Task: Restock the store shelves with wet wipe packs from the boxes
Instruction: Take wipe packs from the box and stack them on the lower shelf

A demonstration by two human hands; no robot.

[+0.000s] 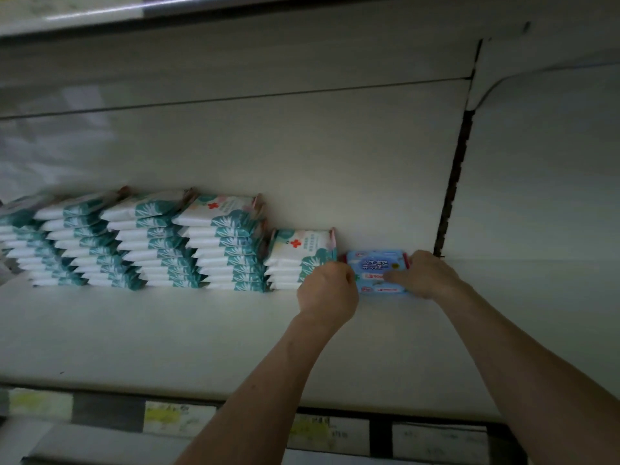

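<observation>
- The blue wet wipe packs (375,265) sit in a small stack towards the back of the white shelf (201,330). They lie close to the back panel (302,146), with a red-labelled edge facing forward.
- The left hand (327,290) is at the left end of that blue stack, the back of the hand towards the camera. Its fingers are curled, but the fingertips are hidden, so I cannot tell whether its grip clamps the packs or only rests against them.
- The right hand (426,275) is at the right end of the stack. Its grip is wrapped on the packs, with the thumb lying across the front face and the fingers curled over the right end.
- Just left of the blue packs, touching or nearly touching the left hand, stands a short stack of white-and-teal packs (298,260) marked with a red cross.
- Further left, several taller stacks of the same white-and-teal design (221,243) run in a row along the back. The farthest ones are blurred.
- A dark slotted upright (453,182) runs up the back panel just right of the hands.
- Along the shelf's front edge a strip of price labels (181,417) is visible, too blurred to read.
- Both forearms reach in from the lower right.
</observation>
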